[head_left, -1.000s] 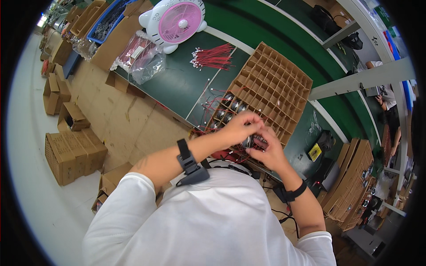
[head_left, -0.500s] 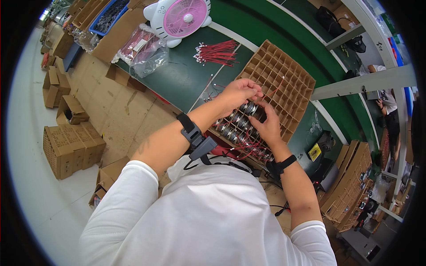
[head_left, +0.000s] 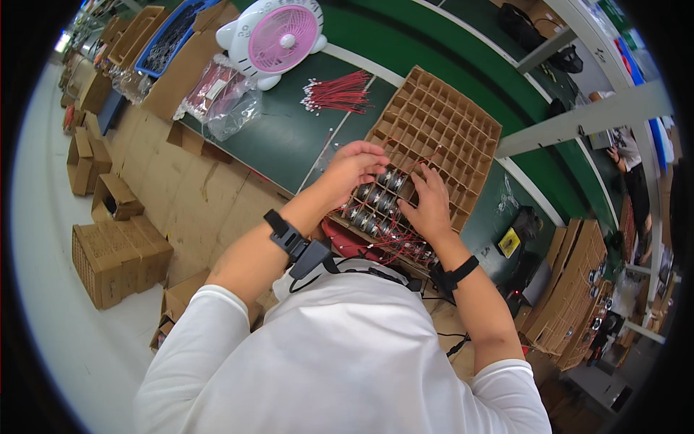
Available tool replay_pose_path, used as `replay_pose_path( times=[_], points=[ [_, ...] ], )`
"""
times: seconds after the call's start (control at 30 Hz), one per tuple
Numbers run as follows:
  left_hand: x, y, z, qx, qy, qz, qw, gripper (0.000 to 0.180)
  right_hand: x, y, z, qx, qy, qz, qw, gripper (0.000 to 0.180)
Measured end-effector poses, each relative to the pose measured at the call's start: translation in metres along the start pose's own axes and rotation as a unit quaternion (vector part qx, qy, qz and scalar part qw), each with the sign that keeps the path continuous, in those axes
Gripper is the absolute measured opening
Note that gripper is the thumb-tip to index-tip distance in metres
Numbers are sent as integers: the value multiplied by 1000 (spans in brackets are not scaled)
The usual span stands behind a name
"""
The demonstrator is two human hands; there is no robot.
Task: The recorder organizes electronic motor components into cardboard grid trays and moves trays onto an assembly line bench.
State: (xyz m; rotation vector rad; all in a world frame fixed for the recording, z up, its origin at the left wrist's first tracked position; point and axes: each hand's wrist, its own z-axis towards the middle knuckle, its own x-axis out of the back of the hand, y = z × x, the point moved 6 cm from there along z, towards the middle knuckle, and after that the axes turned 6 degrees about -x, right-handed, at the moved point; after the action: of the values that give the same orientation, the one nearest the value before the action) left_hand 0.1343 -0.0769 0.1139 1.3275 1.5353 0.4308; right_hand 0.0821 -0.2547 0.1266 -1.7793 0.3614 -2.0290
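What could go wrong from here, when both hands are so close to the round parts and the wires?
1. The red wires lie tangled over some round metal parts, so a finger could perhaps snag one and pull it.
2. The left hand and right hand are over the cardboard tray; either might knock a part askew or bend a thin divider.

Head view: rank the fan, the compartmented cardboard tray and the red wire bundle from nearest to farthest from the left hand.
From the left hand:
1. Cardboard tray, at its fingertips.
2. Red wire bundle, beyond the hand.
3. Fan, farther beyond, leftward.
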Motion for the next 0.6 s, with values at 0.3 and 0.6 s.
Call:
replay_pose_path(
  times=[0.3,0.6],
  points=[
    [-13,-22,-24,11,44,81,996,20,125,80,-85,-42,69,137,987,19],
    [-75,-47,-44,6,-9,167,986,8,352,341,-343,-454,377,-13,807,15]
  ],
)
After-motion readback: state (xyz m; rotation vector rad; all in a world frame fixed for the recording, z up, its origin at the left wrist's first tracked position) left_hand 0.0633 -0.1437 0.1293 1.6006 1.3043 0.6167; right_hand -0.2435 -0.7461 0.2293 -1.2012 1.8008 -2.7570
